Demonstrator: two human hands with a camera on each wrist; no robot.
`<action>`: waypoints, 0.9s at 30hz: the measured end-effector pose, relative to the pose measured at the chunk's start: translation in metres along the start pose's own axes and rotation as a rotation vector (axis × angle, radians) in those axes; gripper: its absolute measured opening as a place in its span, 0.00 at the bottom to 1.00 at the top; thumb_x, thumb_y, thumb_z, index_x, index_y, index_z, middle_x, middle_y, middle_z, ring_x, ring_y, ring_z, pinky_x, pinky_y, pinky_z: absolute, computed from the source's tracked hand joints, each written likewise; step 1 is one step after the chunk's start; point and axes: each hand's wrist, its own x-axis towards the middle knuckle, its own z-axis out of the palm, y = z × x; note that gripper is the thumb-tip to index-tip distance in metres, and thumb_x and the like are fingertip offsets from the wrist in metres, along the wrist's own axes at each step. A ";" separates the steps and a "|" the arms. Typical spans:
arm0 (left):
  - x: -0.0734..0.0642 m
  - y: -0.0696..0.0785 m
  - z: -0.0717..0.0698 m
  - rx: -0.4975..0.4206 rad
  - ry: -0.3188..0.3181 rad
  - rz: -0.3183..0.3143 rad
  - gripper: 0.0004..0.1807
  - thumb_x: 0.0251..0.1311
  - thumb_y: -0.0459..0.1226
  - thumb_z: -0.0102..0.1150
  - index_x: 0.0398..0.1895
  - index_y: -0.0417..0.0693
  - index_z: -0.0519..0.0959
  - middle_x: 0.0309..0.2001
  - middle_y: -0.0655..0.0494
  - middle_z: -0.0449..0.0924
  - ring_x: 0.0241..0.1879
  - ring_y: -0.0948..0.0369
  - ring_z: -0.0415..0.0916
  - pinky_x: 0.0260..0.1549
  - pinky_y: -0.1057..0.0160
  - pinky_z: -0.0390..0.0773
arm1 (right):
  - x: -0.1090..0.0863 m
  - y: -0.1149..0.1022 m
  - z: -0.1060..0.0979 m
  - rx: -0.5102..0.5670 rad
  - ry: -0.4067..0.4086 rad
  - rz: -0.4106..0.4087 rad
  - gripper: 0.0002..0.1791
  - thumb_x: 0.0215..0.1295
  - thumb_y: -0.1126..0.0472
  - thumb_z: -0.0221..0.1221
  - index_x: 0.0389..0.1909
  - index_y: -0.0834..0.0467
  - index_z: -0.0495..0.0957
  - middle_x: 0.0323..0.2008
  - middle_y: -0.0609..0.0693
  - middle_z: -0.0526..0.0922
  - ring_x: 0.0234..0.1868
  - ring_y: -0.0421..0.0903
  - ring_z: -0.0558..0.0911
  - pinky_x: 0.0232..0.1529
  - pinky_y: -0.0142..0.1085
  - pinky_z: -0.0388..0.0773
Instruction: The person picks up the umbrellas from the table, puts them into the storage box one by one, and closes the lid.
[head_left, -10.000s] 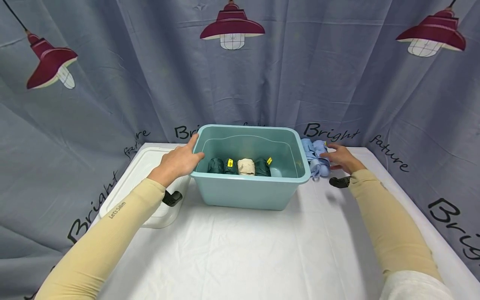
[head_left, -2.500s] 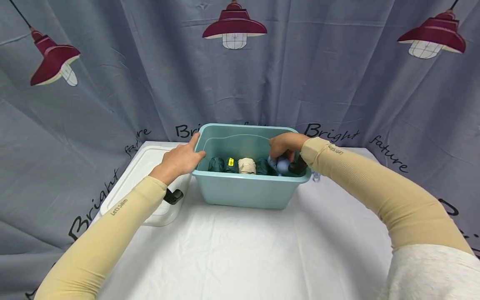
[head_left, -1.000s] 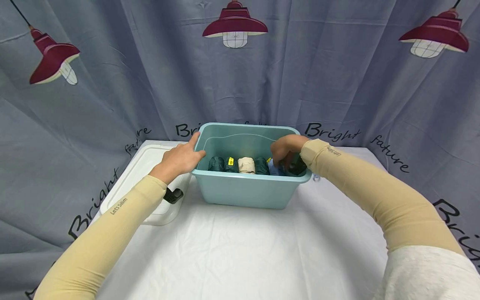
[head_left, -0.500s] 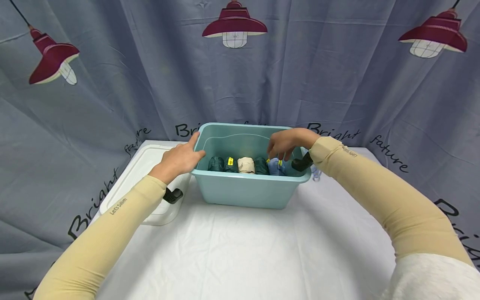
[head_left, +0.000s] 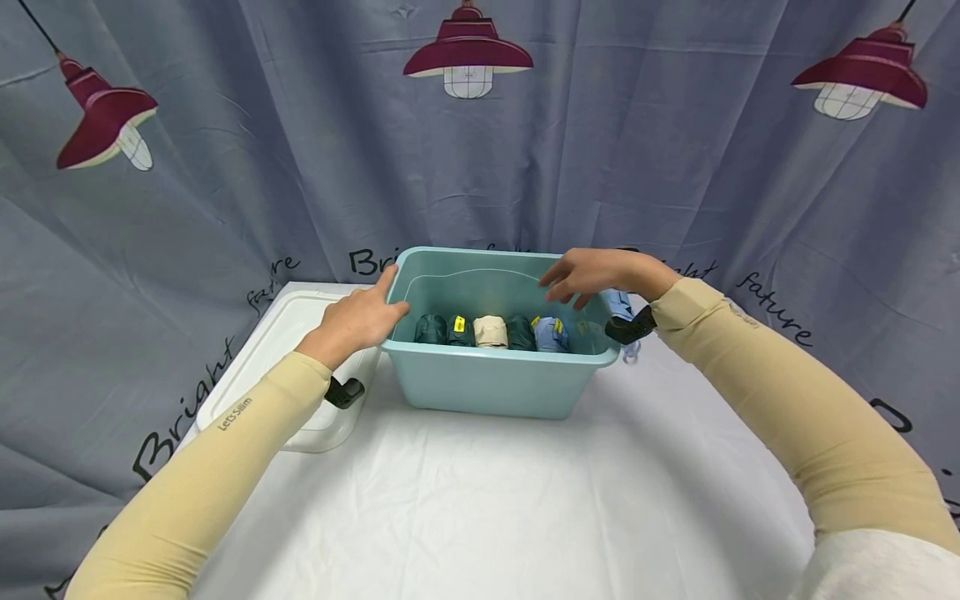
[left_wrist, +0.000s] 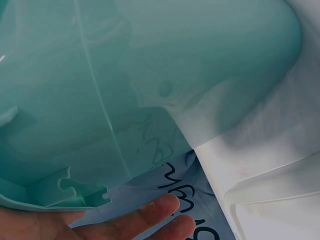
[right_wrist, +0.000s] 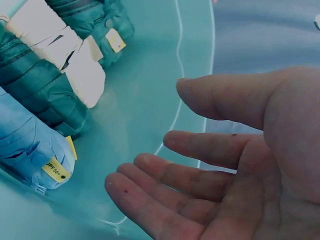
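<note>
A light teal storage bin (head_left: 487, 383) stands on the white-covered table, its top open. Inside, in a row, lie several rolled folding umbrellas: dark green ones, a cream umbrella (head_left: 491, 332), and a blue umbrella (head_left: 551, 334) with yellow tags at the right end. My left hand (head_left: 352, 325) rests on the bin's left rim; the left wrist view shows fingers (left_wrist: 160, 205) extended outside the wall. Over the bin's right side hovers my right hand (head_left: 600, 273), fingers spread and holding nothing. Another blue umbrella (head_left: 621, 304) lies outside the bin's right wall, partly hidden.
A white lid (head_left: 300, 367) lies flat on the table, left of the bin and partly under my left arm. A grey-blue curtain (head_left: 480, 175) hangs close behind the table and along both sides.
The blue umbrella went from beside the bin into the row's right end. My right hand has let go of it, risen and shifted right. My left hand has stayed at the rim.
</note>
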 end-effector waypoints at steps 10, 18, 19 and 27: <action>0.000 -0.001 0.000 -0.003 0.011 0.013 0.40 0.60 0.56 0.36 0.72 0.70 0.33 0.55 0.43 0.72 0.45 0.47 0.75 0.34 0.47 0.70 | -0.015 0.009 -0.004 0.075 0.098 -0.053 0.29 0.64 0.53 0.55 0.66 0.57 0.63 0.65 0.56 0.65 0.59 0.53 0.71 0.49 0.44 0.75; 0.000 -0.001 0.001 -0.010 0.000 0.010 0.40 0.60 0.56 0.35 0.72 0.70 0.32 0.57 0.43 0.71 0.48 0.47 0.74 0.36 0.47 0.70 | -0.029 0.017 -0.001 0.118 0.205 -0.097 0.27 0.64 0.52 0.55 0.64 0.53 0.66 0.62 0.55 0.69 0.55 0.50 0.76 0.50 0.44 0.75; 0.000 -0.001 0.001 -0.011 -0.001 0.010 0.40 0.60 0.56 0.35 0.72 0.70 0.32 0.58 0.43 0.71 0.48 0.47 0.74 0.36 0.46 0.70 | -0.032 0.017 -0.001 0.123 0.218 -0.102 0.27 0.65 0.53 0.55 0.64 0.53 0.66 0.62 0.55 0.69 0.54 0.50 0.76 0.50 0.44 0.75; -0.001 0.000 -0.001 -0.014 -0.009 0.005 0.40 0.61 0.56 0.36 0.72 0.69 0.32 0.59 0.43 0.69 0.52 0.46 0.71 0.38 0.44 0.70 | -0.051 0.026 0.001 0.198 0.302 -0.142 0.27 0.66 0.53 0.54 0.65 0.53 0.64 0.60 0.57 0.70 0.58 0.55 0.73 0.50 0.43 0.75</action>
